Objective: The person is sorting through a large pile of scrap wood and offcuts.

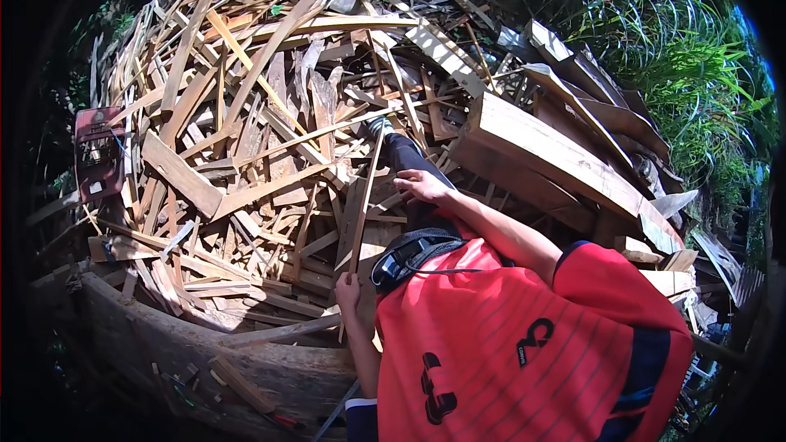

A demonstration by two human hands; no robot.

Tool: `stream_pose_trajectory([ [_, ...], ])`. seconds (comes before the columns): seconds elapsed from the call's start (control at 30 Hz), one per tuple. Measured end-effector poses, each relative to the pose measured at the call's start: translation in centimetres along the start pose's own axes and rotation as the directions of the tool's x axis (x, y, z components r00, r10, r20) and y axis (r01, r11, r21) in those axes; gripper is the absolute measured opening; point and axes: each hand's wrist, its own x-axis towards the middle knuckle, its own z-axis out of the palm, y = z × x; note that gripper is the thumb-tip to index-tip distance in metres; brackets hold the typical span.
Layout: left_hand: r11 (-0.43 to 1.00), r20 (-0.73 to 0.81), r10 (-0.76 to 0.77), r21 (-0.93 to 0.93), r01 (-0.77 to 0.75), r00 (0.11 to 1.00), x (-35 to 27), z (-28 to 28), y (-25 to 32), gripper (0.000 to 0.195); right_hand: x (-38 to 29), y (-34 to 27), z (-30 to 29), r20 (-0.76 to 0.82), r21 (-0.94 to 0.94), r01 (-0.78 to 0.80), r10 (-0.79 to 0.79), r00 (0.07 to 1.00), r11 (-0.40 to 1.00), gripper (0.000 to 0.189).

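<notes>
My left hand [348, 290] is closed on the lower part of a long thin wooden strip [368, 196], whose far end lies by my shoe [379, 127]. Over my dark-trousered leg is my right hand [422, 185], its fingers loosely bent and apart, with nothing seen in it; the strip passes a little to its left. Beneath and around them lies a big heap of wooden offcuts and slats [276, 159]. A black waist pouch [393, 264] with a cord hangs at the front of my red shirt.
A thick wooden beam [552, 153] lies at the right, with rough boards beyond it. Along the lower left runs a large curved timber [215, 344], with a wood block [242, 383] near it. A reddish frame-like object [98, 153] stands far left. Tall grass [688, 67] borders the upper right.
</notes>
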Motion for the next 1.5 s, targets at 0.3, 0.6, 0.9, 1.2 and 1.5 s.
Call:
stream_pose_trajectory([
  [0.3, 0.952, 0.054, -0.267, -0.139, 0.272, 0.962, 0.4, 1.6, -1.8, 0.025, 1.9, -0.7, -2.5, 0.067, 0.031, 0.003, -0.005, 0.998, 1.000, 0.052],
  [0.6, 0.982, -0.025, -0.066, -0.178, 0.060, 0.998, -0.6, 1.9, -0.2, 0.018, 2.1, -1.0, -2.2, 0.066, -0.005, 0.003, -0.003, 0.998, 1.000, 0.051],
  [0.9, 0.957, -0.053, -0.160, -0.253, 0.141, 0.986, 0.0, 0.8, -0.2, 0.023, 2.3, -1.2, -2.2, 0.053, 0.029, 0.006, -0.007, 0.999, 1.000, 0.051],
  [1.2, 1.000, -0.231, -0.003, 0.015, 0.006, 0.973, 1.3, -0.4, 1.7, 0.025, 3.3, -1.7, -3.2, 0.074, 0.106, -0.004, -0.004, 0.997, 0.994, 0.052],
  [1.5, 0.999, -0.218, 0.047, 0.002, -0.048, 0.975, 6.6, -2.3, 7.8, 0.033, 4.6, -4.3, -4.5, 0.084, 0.207, -0.028, 0.011, 0.996, 0.978, 0.048],
])
